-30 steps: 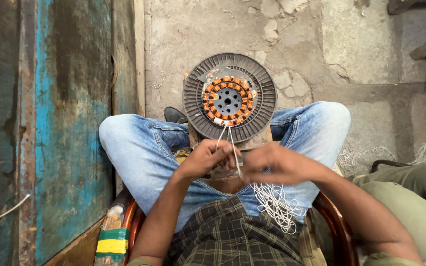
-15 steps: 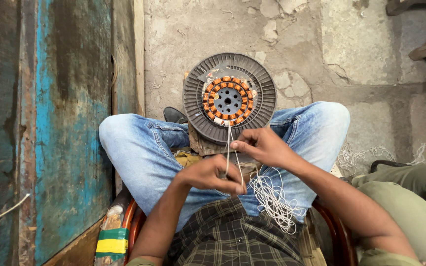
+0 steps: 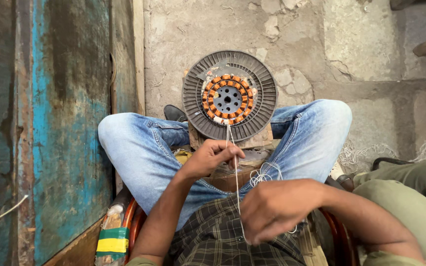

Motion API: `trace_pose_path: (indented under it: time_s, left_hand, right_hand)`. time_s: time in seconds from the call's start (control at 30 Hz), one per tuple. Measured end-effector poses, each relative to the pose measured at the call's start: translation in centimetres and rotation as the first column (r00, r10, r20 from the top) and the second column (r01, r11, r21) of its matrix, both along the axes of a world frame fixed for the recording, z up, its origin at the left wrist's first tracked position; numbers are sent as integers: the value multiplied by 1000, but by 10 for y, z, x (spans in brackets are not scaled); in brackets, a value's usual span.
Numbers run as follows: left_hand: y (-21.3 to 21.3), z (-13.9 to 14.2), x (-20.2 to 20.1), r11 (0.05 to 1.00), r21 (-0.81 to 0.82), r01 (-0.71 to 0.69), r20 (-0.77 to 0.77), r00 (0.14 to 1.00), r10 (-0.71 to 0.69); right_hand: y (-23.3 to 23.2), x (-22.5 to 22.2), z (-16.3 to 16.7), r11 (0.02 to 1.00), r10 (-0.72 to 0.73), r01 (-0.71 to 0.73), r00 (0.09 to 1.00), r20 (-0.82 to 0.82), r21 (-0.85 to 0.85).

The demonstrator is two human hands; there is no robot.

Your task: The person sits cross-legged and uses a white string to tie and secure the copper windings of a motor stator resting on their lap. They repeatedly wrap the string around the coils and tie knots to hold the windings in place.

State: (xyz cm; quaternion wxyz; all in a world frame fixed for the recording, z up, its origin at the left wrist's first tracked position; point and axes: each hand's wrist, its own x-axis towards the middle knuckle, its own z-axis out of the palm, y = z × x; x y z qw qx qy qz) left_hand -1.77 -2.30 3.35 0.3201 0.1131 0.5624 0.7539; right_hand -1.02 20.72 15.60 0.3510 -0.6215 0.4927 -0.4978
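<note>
A round grey fan motor (image 3: pixel 230 96) with a ring of orange copper coils around its hub rests between my knees. A thin white thread (image 3: pixel 234 167) runs taut from the coils' near edge down toward me. My left hand (image 3: pixel 212 157) pinches the thread just below the motor. My right hand (image 3: pixel 274 209) is closed on the same thread lower down, over my lap. A loose tangle of white thread (image 3: pixel 265 176) lies between my hands on my thigh.
A worn blue-painted wooden door (image 3: pixel 55 128) stands on the left. Cracked concrete floor (image 3: pixel 351 49) lies beyond the motor. Another person's olive-trousered leg (image 3: pixel 410 187) is at the right. A chair's orange rim (image 3: pixel 131 221) shows under me.
My right hand has drawn back from near the motor toward my lap, pulling the thread taut. My left hand has moved up closer to the motor.
</note>
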Motion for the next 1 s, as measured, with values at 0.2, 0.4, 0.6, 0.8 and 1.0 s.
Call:
trace_pose_path:
  time_s: [0.2, 0.4, 0.6, 0.8, 1.0]
  left_hand:
    - [1, 4, 0, 998, -54, -15, -40, 999, 13]
    - [2, 3, 0, 986, -166, 10, -62, 998, -20]
    - [1, 8, 1, 981, -111, -161, -117, 982, 148]
    - [-3, 24, -4, 871, -168, -462, -304, 865, 400]
    - [3, 37, -8, 845, -163, -509, -261, 849, 460]
  right_hand:
    - [0, -20, -20, 774, -553, 590, 807, -206, 232]
    - [-16, -53, -77, 343, -873, 784, 469, -132, 518]
    - [-16, -51, -96, 452, -852, 718, 524, 17, 529]
    - [-12, -34, -64, 833, -510, 523, 852, -117, 180]
    - [-17, -22, -37, 927, -347, 363, 925, -155, 90]
